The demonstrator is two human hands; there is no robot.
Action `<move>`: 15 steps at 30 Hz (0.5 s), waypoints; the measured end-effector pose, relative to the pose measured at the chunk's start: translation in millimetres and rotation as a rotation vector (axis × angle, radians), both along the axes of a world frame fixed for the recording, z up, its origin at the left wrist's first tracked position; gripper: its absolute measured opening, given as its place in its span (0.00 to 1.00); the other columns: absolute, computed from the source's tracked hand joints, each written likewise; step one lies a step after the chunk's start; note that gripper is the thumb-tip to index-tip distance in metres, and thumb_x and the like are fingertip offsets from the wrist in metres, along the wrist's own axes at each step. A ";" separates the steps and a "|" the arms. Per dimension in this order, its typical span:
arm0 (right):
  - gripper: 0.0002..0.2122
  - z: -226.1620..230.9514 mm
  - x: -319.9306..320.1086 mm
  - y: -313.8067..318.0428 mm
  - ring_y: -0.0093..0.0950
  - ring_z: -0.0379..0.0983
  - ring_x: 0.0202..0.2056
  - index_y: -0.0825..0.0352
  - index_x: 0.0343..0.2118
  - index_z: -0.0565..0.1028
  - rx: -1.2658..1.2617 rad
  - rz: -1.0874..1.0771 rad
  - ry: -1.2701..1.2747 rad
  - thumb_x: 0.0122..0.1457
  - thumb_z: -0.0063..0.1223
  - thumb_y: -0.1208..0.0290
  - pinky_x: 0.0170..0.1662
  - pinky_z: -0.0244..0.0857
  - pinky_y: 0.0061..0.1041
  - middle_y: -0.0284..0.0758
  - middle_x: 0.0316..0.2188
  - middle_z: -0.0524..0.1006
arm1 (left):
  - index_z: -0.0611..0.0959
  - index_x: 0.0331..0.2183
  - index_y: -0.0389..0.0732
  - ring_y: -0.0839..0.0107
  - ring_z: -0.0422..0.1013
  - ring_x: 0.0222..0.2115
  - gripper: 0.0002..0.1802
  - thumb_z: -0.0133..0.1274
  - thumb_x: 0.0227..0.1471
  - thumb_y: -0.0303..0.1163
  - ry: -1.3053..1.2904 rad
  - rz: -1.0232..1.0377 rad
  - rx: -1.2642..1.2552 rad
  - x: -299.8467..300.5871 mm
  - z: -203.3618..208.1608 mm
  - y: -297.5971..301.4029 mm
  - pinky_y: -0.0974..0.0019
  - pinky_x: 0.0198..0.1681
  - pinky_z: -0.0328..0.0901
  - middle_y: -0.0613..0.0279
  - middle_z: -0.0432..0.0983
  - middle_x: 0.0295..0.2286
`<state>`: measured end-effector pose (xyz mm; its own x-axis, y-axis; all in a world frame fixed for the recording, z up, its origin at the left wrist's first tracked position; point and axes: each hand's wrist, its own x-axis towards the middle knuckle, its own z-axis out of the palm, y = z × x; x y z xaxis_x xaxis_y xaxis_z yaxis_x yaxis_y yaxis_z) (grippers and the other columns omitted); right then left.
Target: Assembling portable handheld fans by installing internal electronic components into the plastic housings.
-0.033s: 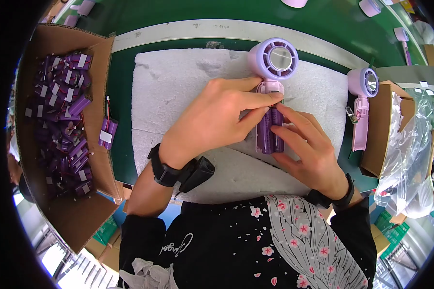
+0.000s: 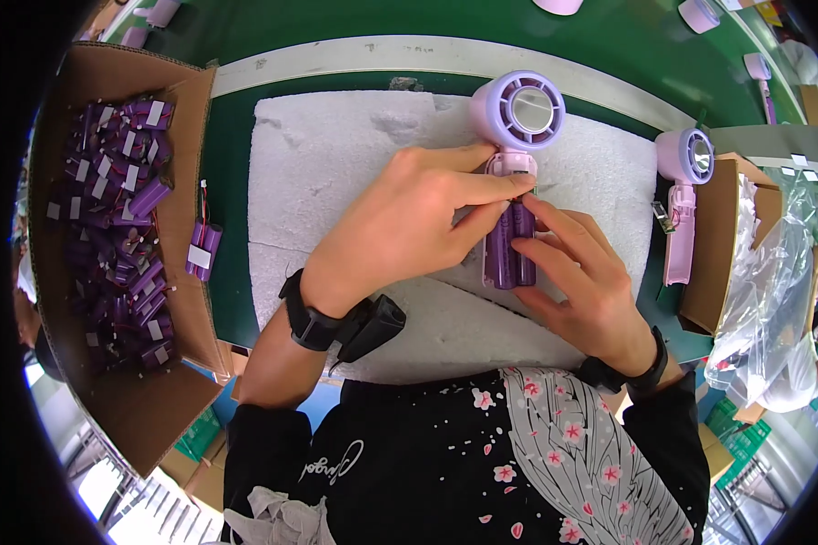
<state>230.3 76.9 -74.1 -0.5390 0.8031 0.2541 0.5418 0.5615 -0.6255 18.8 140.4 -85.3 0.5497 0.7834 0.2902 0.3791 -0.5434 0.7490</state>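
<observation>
Lilac and pink colour my handheld fan (image 2: 517, 137), its hub (image 2: 533, 111) silver, its battery cells (image 2: 502, 260) purple; I wear a black shirt (image 2: 427, 454) with pink blossoms (image 2: 612, 474) on grey; white foam board (image 2: 327, 163), green tabletop (image 2: 231, 177).

From here I see the left forearm (image 2: 282, 368) slanting up toward one o'clock, the left hand (image 2: 395, 218) stretching toward two, thumb and index tips near each other. The right hand (image 2: 582, 272) aims at eleven, fingers bent, fingertips near the left's.
</observation>
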 end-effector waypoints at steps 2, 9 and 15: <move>0.25 -2.1 -1.1 0.4 0.41 0.73 0.44 0.72 0.38 0.76 0.025 -0.016 -0.008 0.30 0.68 0.87 0.42 0.76 0.32 0.48 0.54 0.70 | 0.85 0.41 0.40 0.56 0.77 0.27 0.16 0.57 0.46 0.20 -0.034 0.002 0.010 -1.5 -4.2 0.1 0.67 0.29 0.70 0.49 0.80 0.36; 0.22 -10.0 -2.4 2.0 0.38 0.73 0.41 0.68 0.31 0.72 -0.012 -0.034 0.070 0.30 0.70 0.86 0.41 0.73 0.32 0.47 0.52 0.70 | 0.85 0.42 0.41 0.56 0.79 0.31 0.17 0.58 0.46 0.21 -0.066 -0.017 -0.103 -5.5 -11.0 0.5 0.68 0.34 0.71 0.46 0.79 0.41; 0.20 -17.1 0.0 6.9 0.36 0.71 0.37 0.67 0.31 0.70 -0.059 0.002 0.158 0.35 0.69 0.85 0.38 0.72 0.29 0.45 0.50 0.69 | 0.85 0.42 0.41 0.55 0.79 0.34 0.18 0.58 0.46 0.21 -0.092 -0.020 -0.113 -7.8 -14.3 -1.8 0.67 0.37 0.72 0.46 0.79 0.42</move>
<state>230.2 83.8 -91.3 -0.4972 0.8183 0.2885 0.4331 0.5222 -0.7346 11.0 138.6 -99.6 0.5406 0.8032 0.2500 0.2963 -0.4600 0.8370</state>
